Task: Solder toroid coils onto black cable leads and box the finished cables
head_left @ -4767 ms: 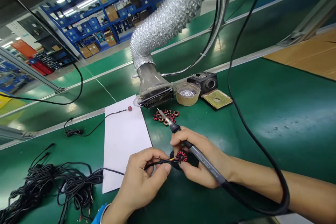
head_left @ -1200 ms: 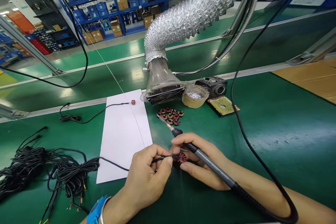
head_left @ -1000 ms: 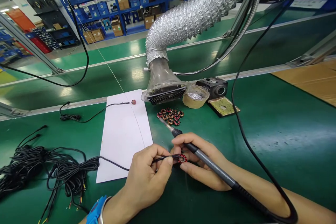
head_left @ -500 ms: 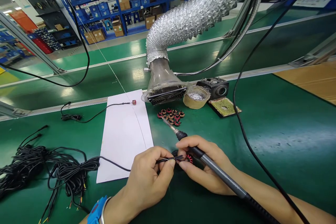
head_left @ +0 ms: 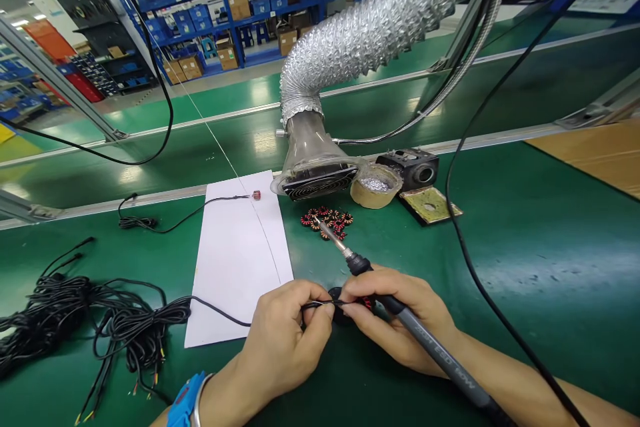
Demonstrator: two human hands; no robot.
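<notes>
Fingers [head_left: 306, 291] of the left hand [head_left: 284, 335] pinch a black cable [head_left: 312, 305] above the bench [head_left: 530, 240]; opposite, thumb and forefinger of the right hand [head_left: 426, 299] press together at its end. That hand also cradles a soldering iron [head_left: 436, 348], its tip overlapping a heap of wound rings [head_left: 326, 219] from where I stand. A red ring [head_left: 369, 303] peeks out behind the right fingers, mostly hidden. The cable trails left across a white sheet [head_left: 235, 253].

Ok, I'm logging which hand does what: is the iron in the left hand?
No: the right hand holds the iron, and the left hand pinches a black cable.
</notes>
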